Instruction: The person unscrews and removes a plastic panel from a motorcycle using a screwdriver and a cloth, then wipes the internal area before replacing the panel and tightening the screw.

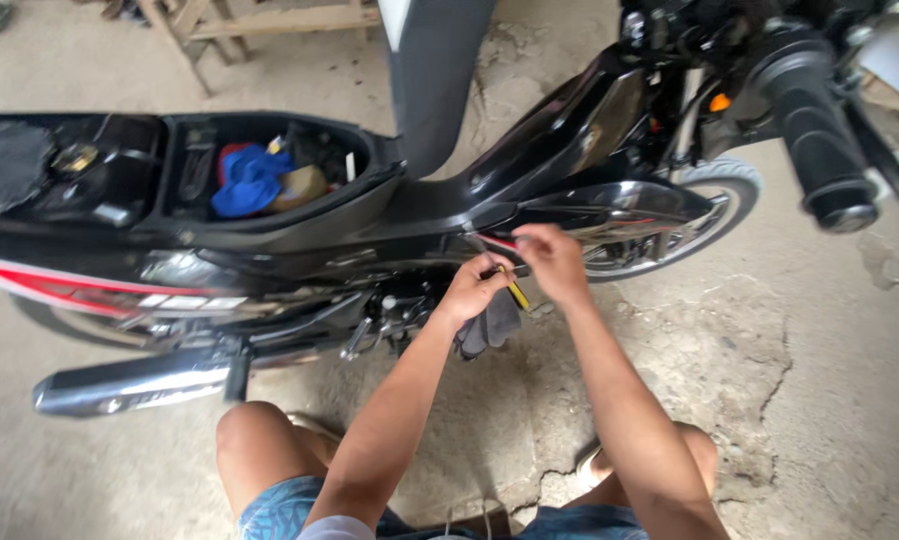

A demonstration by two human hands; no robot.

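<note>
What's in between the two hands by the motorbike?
In the head view, a yellow-and-black tool spans the gap from left hand to right hand.

Bare cracked concrete floor to the right; motorcycle's black side panel and exhaust pipe barring the left.

A cracked, stained concrete floor is carrying everything. A black motorcycle is standing on it, running left to right, front wheel resting at the right. A wooden frame is standing on the floor at the top. The person's foot is resting on it below.
</note>
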